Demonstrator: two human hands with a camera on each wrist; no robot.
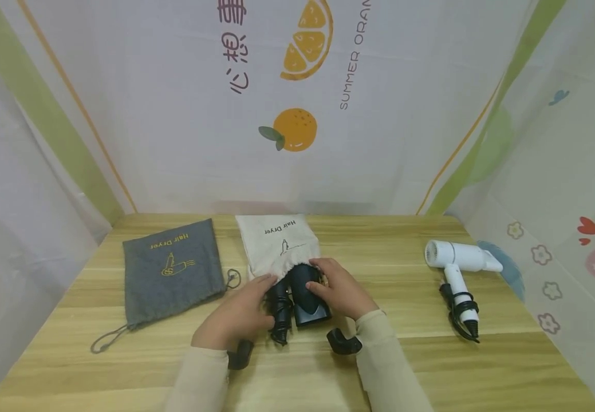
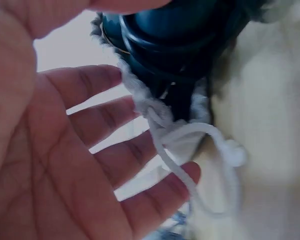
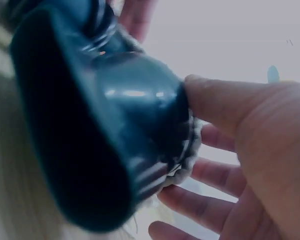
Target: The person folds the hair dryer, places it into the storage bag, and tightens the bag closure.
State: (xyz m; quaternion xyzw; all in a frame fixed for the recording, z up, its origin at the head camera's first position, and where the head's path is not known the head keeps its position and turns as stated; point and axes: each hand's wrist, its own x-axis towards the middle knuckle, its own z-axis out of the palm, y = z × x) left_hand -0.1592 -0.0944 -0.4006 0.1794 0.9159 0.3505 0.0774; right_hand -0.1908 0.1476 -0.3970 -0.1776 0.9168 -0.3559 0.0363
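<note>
A black hair dryer [image 1: 304, 292] lies partly inside a white drawstring bag [image 1: 271, 243] at the table's middle. Its wide nozzle [image 3: 75, 130] and cord-wrapped handle [image 1: 279, 312] stick out toward me; the rest is hidden in the cloth. My left hand [image 1: 240, 315] is beside the handle, its fairly straight fingers touching the bag's gathered mouth [image 2: 132, 82]. From the other side, my right hand [image 1: 342, 289] rests its thumb on the dryer, with its extended fingers along the bag's rim. A white cord loop [image 2: 222, 175] hangs from the mouth near my left fingers.
On the left lies a grey drawstring bag [image 1: 173, 274] with cord loops. A white hair dryer [image 1: 457, 257], its black cord wrapped round the handle, lies at right. Near my wrists are two black curved pieces, one left [image 1: 240, 355] and one right [image 1: 343, 342]. Printed curtains [image 1: 199, 143] surround the table.
</note>
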